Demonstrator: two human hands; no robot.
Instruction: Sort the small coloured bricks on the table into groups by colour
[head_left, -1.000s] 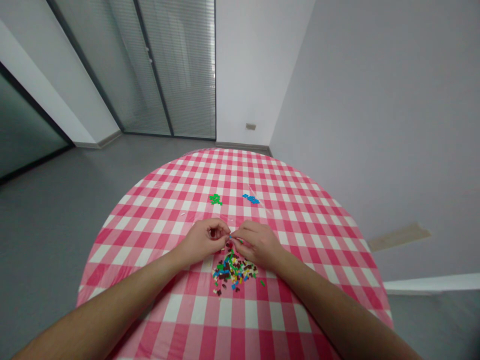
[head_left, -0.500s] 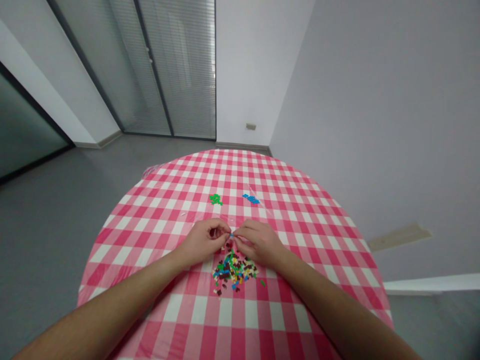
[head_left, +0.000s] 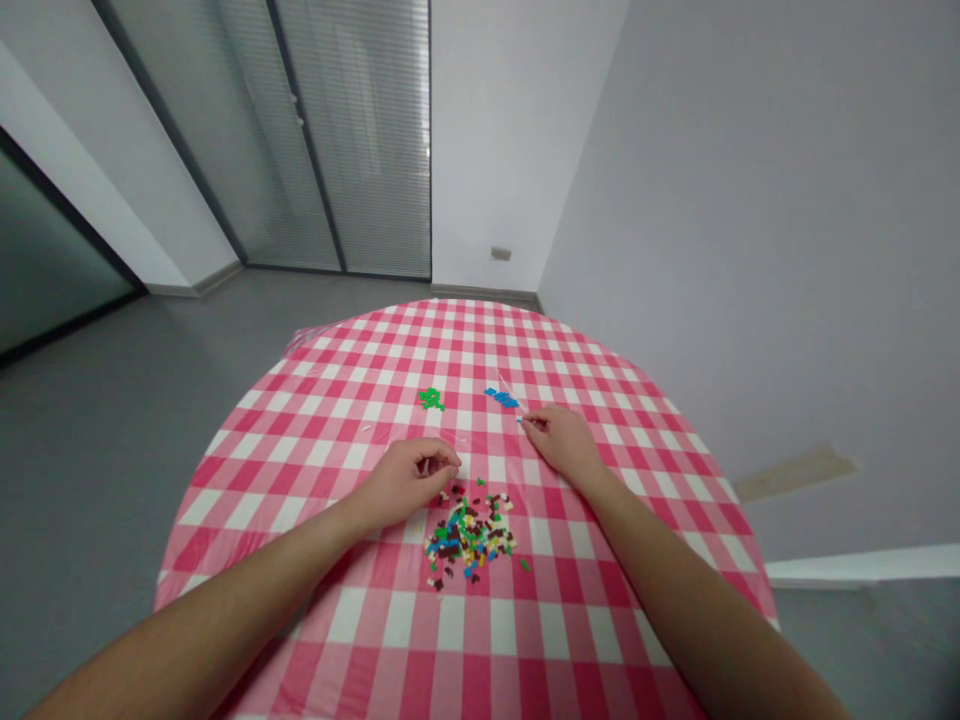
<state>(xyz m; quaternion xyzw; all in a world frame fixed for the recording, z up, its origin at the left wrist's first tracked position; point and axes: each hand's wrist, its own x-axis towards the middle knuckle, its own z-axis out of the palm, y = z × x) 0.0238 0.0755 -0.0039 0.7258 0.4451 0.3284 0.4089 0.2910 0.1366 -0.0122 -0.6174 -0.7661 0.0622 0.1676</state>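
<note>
My right hand (head_left: 561, 438) is out to the right, its fingertips pinched on a small blue building brick (head_left: 520, 420). Just beyond those fingertips lies a group of blue bricks (head_left: 502, 398). My left hand (head_left: 415, 480) hovers or rests at the upper left of a mixed pile of bricks (head_left: 469, 535), thumb and fingers curled together in a pinch. Whether anything sits between its fingertips is too small to make out. In the pile are brown, green, blue, yellow and white pieces. A group of green bricks (head_left: 431, 399) lies farther back, left of the blue group.
A red-and-white checked cloth (head_left: 360, 620) covers the round table. One green brick (head_left: 525, 565) lies off the pile's right side. Beyond the table stand a white wall (head_left: 517, 150) and a glass partition with blinds (head_left: 367, 150).
My right hand has parted from my left and moved right and away toward the blue group, carrying a blue brick. My left hand has stayed nearly in place.
</note>
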